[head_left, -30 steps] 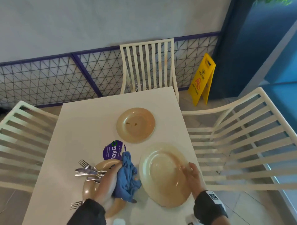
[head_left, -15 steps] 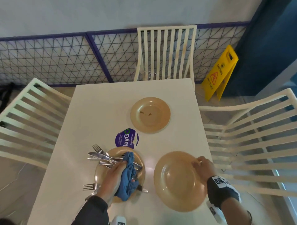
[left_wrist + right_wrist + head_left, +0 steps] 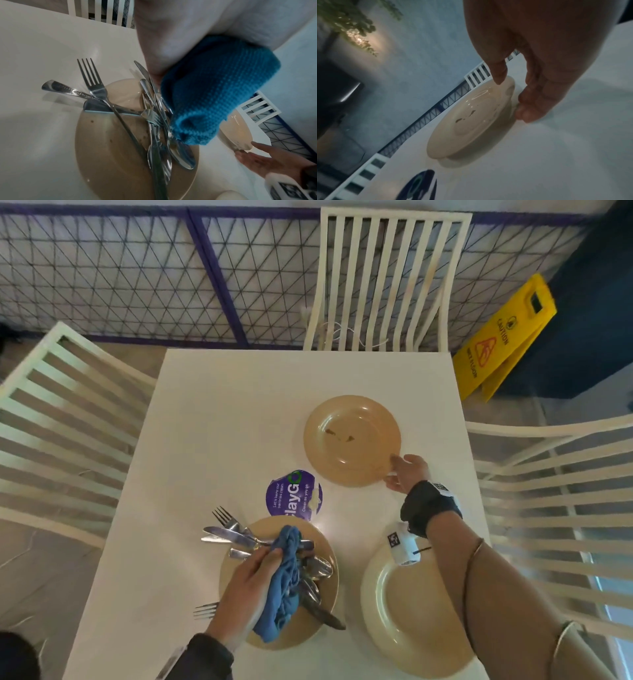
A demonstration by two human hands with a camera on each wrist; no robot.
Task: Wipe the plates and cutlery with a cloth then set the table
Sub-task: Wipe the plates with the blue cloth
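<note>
On the white table (image 3: pixel 222 422) a tan plate (image 3: pixel 330 594) near me carries a pile of forks, knives and spoons (image 3: pixel 233 537). My left hand (image 3: pixel 253 583) hovers over that pile and grips a bunched blue cloth (image 3: pixel 284 580), which the left wrist view shows hanging just above the cutlery (image 3: pixel 102 97). A cream plate (image 3: pixel 404 611) lies at the near right, partly under my right forearm. Farther back sits a tan plate (image 3: pixel 351 440) with brown crumbs. My right hand (image 3: pixel 404 474) pinches its near-right rim, thumb on top and fingers at the edge (image 3: pixel 527 112).
A round purple sticker (image 3: pixel 294 496) lies between the plates. White slatted chairs stand at the far side (image 3: pixel 383 278), the left (image 3: pixel 61 422) and the right (image 3: pixel 555 491). A yellow wet-floor sign (image 3: pixel 503 337) stands beyond the table's far right corner by a mesh fence.
My right hand let go of the near cream plate and reached forward to the far crumbed plate. My left hand stayed over the cutlery plate with the cloth.
</note>
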